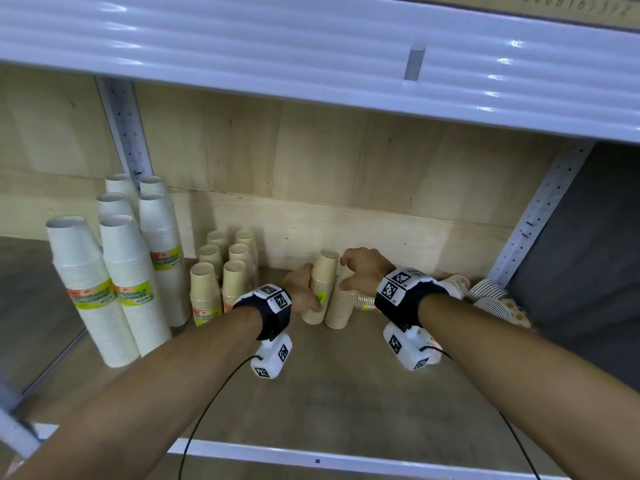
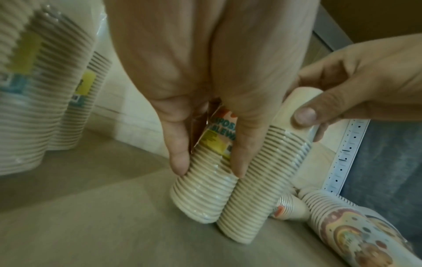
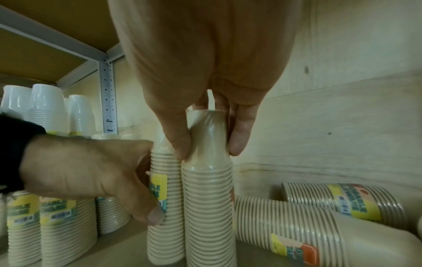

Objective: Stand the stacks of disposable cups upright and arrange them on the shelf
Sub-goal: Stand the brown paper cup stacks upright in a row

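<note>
Left hand: the left hand (image 1: 300, 292) holds a tan cup stack (image 1: 320, 289) around its middle, with its fingers (image 2: 180, 159) and thumb curled on the ribbed side next to the yellow label (image 2: 215, 142).
Right hand: the right hand (image 1: 363, 271) pinches the top of a second tan cup stack (image 1: 341, 306), with its fingers (image 3: 180, 142) closed on the top cup.
The 2 held stacks: both stand upright on the shelf (image 1: 346, 393), near the back wall, and they touch each other side by side.
Tan stacks already up: 6 tan stacks (image 1: 221, 271) stand in 2 rows just left of the hands.
White stacks: 6 taller white cup stacks (image 1: 114, 271) stand at the far left of the shelf, with green and yellow labels.
Stacks lying down: 2 tan stacks (image 3: 297, 227) lie on their sides to the right of the held pair.
Picture cups: stacks of cups with a rainbow picture (image 2: 349, 234) lie on their sides at the right end, near the metal post (image 1: 530, 223).
Wrists: each wrist wears a black band (image 1: 273, 306) with a small white camera box.
</note>
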`<state>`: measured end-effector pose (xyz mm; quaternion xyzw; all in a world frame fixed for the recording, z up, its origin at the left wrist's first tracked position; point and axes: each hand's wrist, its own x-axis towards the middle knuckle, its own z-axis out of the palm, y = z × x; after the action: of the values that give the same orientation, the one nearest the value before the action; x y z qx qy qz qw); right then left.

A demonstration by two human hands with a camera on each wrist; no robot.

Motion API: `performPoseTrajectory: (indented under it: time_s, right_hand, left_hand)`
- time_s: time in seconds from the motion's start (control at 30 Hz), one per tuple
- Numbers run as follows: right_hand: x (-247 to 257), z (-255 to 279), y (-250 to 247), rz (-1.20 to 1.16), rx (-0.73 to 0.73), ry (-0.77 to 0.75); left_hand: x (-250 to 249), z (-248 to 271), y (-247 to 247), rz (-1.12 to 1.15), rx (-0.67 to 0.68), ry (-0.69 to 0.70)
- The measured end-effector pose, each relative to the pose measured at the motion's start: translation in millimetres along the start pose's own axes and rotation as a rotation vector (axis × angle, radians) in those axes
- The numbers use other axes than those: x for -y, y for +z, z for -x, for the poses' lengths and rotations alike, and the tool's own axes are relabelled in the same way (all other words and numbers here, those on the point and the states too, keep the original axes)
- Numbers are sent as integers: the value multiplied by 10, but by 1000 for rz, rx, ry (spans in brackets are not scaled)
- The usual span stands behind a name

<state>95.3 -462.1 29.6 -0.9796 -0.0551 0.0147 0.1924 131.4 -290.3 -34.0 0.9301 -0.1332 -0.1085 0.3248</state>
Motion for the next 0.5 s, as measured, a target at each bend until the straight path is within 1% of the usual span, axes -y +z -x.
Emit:
performPoseTrajectory:
  time_s: [0.13, 0.23, 0.37, 0.43, 0.5]
  right_hand:
    - [44, 16, -41, -18, -5, -9]
    - [63, 18, -83, -40, -2, -14]
    - [96, -3, -120, -29, -5, -12]
    - [118, -16, -139, 15, 7, -18]
    - [146, -39, -145, 41, 18, -24]
  left_hand:
    - [75, 28, 88, 60, -15, -20]
    - [69, 55, 61, 95, -1, -20]
    - [-37, 84, -109, 142, 27, 39]
    - [-116, 79, -227, 114, 38, 82]
    - [-188, 80, -347, 76, 21, 121]
